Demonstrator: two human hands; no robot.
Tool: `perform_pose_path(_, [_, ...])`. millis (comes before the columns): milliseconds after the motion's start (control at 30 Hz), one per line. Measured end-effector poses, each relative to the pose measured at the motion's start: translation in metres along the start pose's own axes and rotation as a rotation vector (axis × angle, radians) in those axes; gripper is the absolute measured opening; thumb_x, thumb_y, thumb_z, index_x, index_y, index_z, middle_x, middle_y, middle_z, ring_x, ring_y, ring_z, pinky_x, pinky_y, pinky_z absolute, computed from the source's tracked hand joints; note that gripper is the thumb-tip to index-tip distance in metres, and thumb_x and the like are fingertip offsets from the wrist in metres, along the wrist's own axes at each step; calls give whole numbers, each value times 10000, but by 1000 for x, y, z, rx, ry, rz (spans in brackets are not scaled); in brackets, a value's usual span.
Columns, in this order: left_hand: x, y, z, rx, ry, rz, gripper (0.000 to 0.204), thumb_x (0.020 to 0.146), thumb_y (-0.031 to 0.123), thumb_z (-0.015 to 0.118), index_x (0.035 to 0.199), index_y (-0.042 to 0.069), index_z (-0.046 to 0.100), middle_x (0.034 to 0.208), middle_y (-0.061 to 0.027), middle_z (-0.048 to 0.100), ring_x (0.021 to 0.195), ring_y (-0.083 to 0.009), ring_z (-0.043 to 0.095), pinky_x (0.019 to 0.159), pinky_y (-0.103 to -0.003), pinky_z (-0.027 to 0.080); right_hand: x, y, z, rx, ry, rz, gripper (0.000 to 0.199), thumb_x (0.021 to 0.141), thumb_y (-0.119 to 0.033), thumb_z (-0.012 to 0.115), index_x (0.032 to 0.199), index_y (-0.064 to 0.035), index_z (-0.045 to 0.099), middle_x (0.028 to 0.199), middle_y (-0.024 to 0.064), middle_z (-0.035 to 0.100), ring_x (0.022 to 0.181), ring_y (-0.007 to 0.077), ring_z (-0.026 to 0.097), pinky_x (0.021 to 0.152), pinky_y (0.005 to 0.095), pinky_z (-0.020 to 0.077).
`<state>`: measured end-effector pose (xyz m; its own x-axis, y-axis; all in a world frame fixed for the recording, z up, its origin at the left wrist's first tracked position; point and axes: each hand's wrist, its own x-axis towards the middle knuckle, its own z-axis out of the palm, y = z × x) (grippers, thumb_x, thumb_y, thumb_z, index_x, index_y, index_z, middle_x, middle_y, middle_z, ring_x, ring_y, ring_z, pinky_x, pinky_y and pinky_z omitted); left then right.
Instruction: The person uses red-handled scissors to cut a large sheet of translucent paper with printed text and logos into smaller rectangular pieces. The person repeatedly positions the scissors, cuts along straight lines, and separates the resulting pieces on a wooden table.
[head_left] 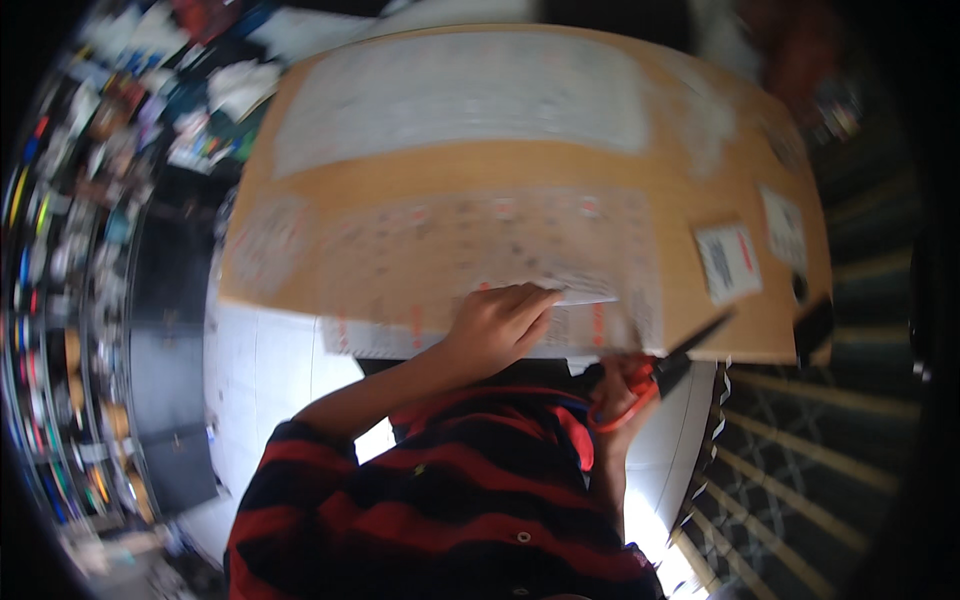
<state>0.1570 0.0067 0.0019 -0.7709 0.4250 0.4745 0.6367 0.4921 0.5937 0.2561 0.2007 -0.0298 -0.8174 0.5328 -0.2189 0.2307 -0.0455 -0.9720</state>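
A clear plastic sheet [470, 240] with red and dark printing lies on the brown tabletop, its near edge hanging past the front. My left hand [505, 322] is closed in a pinch on it, where a whitish folded strip of the plastic [588, 298] sticks out to the right. Just past the front edge, my right hand [622, 378] grips the scissors [640, 400] by their orange-red handles. Their dark blades [702, 338] point up and to the right, clear of the sheet. Motion smears that hand and the scissors somewhat.
A large whitish sheet [460, 95] covers the far part of the brown table [420, 168]. Small white printed packets [728, 262] lie at the right. Crowded shelves [65, 350] and dark cabinets [180, 330] stand left; dark slatted structure [820, 450] is at right.
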Motion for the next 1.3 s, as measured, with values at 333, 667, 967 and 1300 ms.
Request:
perform_pose_path(333, [-43, -88, -177, -246, 820, -549, 293, 939, -6, 590, 1231, 1, 568, 912, -78, 646, 782, -149, 670, 702, -281, 588, -1, -6, 1, -134, -23, -149, 162, 919, -67, 584, 774, 6, 579, 515, 34, 483, 430, 98, 471, 477, 251, 392])
perform_pose_path(667, [-144, -229, -274, 649, 722, -712, 422, 820, 88, 750, 1214, 60, 603, 1041, -133, 671, 873, -264, 682, 762, -362, 552, -9, 25, -9, 179, -137, -60, 429, 1035, -402, 423, 783, -71, 526, 567, 9, 473, 444, 86, 431, 436, 222, 324])
perform_pose_path(967, [-43, -108, -140, 517, 366, -279, 424, 842, 101, 714, 1243, 38, 594, 1264, -173, 603, 1228, -359, 533, 1053, -438, 399, -27, 30, -34, -128, -221, -87, 620, 1022, -521, 384, 752, -19, 630, 549, 13, 513, 449, 102, 485, 434, 274, 364])
perform_pose_path(1300, [-5, -6, 19, 88, -325, 146, 466, 719, 204, 809, 1143, 103, 646, 1359, -100, 482, 1339, -370, 385, 1090, -659, 268, -53, 17, -72, -330, -500, 97, 682, 979, -641, 386, 791, -10, 564, 578, 52, 533, 489, 99, 521, 499, 273, 414])
